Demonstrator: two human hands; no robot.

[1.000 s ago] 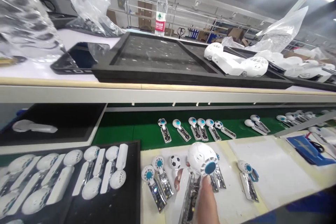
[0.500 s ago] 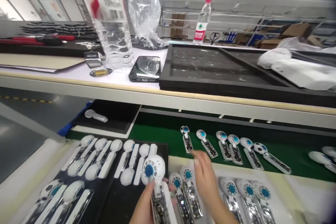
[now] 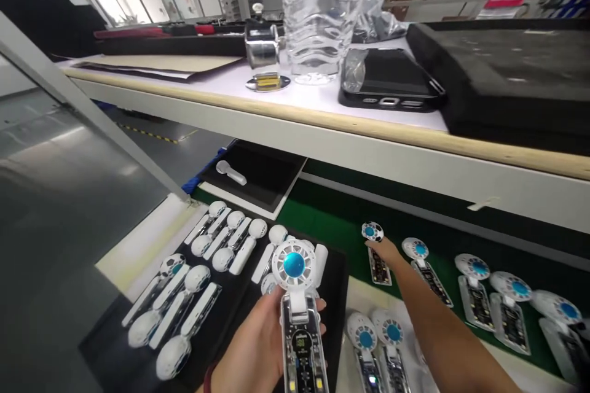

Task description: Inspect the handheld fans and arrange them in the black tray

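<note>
A white handheld fan point(image 3: 295, 264) with a blue hub and exposed circuit board is held upright in my left hand point(image 3: 260, 341), with my fingers wrapped behind its clear handle. My right hand point(image 3: 385, 252) reaches to a soccer-patterned fan point(image 3: 372, 231) on the green surface; its fingers are at the fan's neck, and the fingertips are partly hidden, so a grip is unclear. Several white fans point(image 3: 198, 279) lie on the black foam tray at the left. Two open-handled fans point(image 3: 391, 328) lie between my hands, one with a lit light.
Several more fans point(image 3: 511, 285) line the green mat point(image 3: 322, 202) at the right. A shelf edge point(image 3: 322, 126) crosses above my hands, holding a phone point(image 3: 391, 77), a large clear bottle point(image 3: 318, 12) and a black tray point(image 3: 502, 73). A white handle piece point(image 3: 232, 173) lies on black foam behind.
The view has turned left and moved closer to the shelf. My left hand now holds its fan more upright, facing me. My right hand has reached forward to the soccer-patterned fan.
</note>
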